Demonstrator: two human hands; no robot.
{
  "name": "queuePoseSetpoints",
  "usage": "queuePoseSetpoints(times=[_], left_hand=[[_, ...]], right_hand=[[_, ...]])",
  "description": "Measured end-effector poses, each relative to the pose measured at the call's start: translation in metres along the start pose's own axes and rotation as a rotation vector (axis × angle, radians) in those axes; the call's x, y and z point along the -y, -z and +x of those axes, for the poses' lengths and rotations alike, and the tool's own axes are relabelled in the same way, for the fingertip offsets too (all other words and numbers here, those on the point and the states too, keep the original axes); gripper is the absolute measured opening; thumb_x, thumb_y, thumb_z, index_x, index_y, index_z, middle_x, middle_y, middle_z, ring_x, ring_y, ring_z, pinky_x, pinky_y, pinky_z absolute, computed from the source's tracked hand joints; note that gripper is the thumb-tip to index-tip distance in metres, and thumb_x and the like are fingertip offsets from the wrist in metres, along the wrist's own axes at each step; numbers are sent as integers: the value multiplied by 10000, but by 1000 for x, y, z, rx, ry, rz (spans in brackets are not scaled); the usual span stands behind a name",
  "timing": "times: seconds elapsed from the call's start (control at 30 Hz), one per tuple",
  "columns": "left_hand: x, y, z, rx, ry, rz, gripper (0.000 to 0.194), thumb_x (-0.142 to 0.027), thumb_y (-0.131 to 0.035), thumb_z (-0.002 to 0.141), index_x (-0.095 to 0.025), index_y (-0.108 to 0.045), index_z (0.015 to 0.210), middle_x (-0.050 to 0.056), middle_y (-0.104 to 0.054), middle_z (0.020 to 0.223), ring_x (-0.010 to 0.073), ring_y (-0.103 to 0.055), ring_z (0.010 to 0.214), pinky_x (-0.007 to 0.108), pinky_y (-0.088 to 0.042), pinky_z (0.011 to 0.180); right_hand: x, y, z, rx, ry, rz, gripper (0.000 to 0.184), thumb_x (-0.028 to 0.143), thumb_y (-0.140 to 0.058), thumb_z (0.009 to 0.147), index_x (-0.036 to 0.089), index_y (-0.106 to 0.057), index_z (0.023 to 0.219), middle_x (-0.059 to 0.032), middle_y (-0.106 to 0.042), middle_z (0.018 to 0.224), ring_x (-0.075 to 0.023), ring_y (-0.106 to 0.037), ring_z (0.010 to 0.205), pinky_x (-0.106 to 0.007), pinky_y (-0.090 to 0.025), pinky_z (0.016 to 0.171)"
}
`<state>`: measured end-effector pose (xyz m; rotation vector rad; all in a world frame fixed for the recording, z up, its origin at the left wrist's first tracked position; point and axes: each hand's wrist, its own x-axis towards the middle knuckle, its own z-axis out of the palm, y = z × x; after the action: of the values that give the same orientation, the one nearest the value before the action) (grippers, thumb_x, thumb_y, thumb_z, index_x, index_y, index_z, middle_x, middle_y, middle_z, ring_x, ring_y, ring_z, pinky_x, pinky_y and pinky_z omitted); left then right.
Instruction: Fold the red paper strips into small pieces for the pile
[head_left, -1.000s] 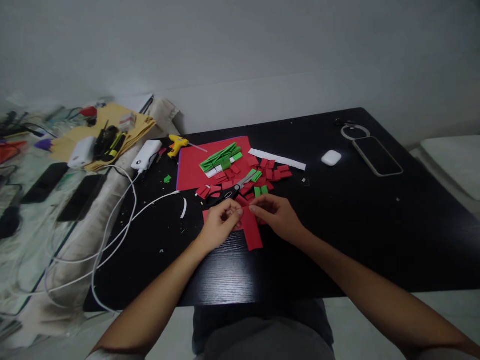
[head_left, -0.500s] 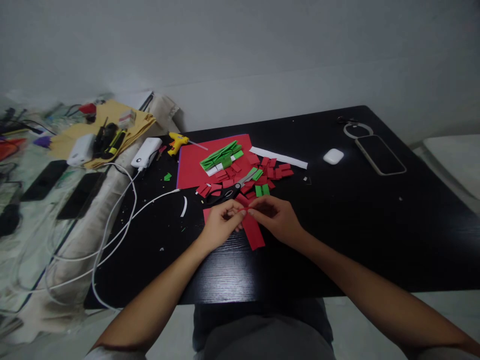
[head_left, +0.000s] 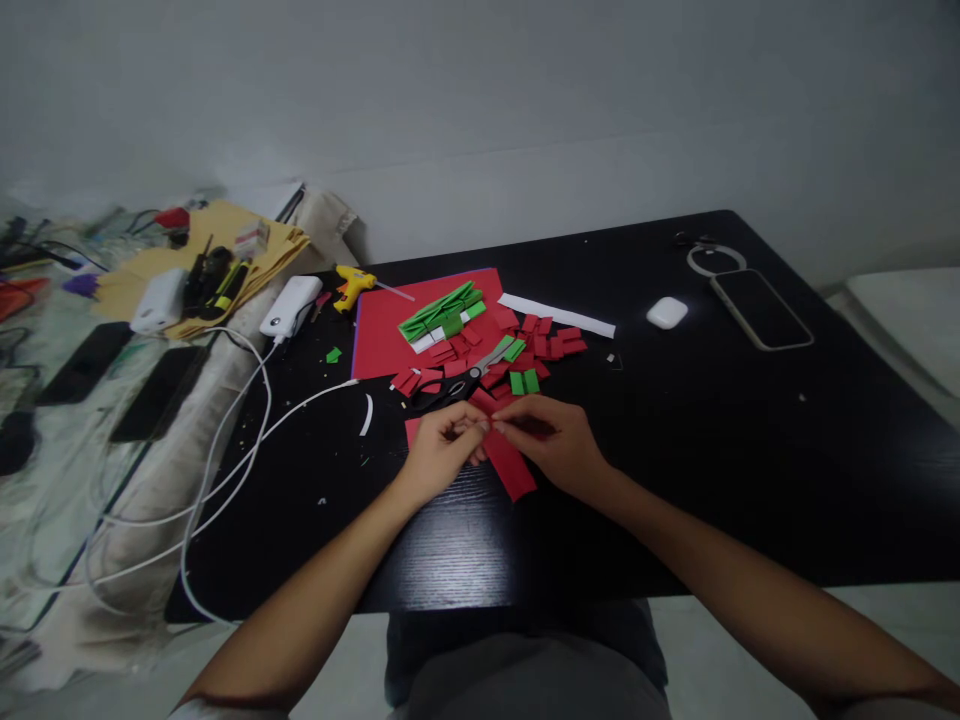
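A red paper strip [head_left: 511, 468] slants toward me between my hands. My left hand [head_left: 444, 440] pinches it at its left edge, near its middle. From the other side, my right hand [head_left: 551, 440] has thumb and fingertips closed on the same strip, close to the left fingertips. Just beyond the hands lie black-handled scissors [head_left: 471, 378] on a pile of folded red paper pieces [head_left: 555, 345]. A few green folded pieces [head_left: 525, 381] are among them. Another red paper piece [head_left: 412, 430] shows partly behind my left hand.
Green folded paper strips [head_left: 444, 312] rest on a red sheet [head_left: 375, 335], beside a yellow glue gun [head_left: 352, 287]. A white paper strip [head_left: 556, 315], white earbud case [head_left: 667, 313] and phone [head_left: 761, 308] are to the right. White cables [head_left: 266, 400] and a power bank [head_left: 291, 306] lie left.
The strip's near end has swung slightly to the right. Both hands stay pinched almost in place, and the other things lie as before.
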<state>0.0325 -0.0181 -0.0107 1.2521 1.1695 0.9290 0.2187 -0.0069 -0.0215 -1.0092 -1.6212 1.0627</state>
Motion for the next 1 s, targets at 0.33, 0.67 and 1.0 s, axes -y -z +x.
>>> queuePoseSetpoints(times=[0.33,0.67,1.0], left_hand=[[1,0,-1,-9,-41,12,256,-395,-685,880,-144,-680,832,-20,-627,548,97,-588,473,191,-489,488],[1,-1,-3,-18,-70,22,270,-429,-694,891,-165,-670,843,-28,-613,568,109,-595,503,205,-500,513],[2,3,-5,-5,-93,146,283,-443,-643,946,-171,-704,900,1,-648,651,128,-624,588,221,-505,583]], right_hand=[[2,1,1,48,-8,100,100,272,-743,879,243,-810,947,-46,-789,956,-193,-737,878,-311,-577,793],[1,4,5,112,-359,367,194,365,-860,752,231,-813,885,-20,-807,866,-187,-752,804,-322,-607,793],[2,4,4,47,-314,270,136,315,-857,750,237,-812,853,-25,-808,867,-195,-754,804,-334,-611,781]])
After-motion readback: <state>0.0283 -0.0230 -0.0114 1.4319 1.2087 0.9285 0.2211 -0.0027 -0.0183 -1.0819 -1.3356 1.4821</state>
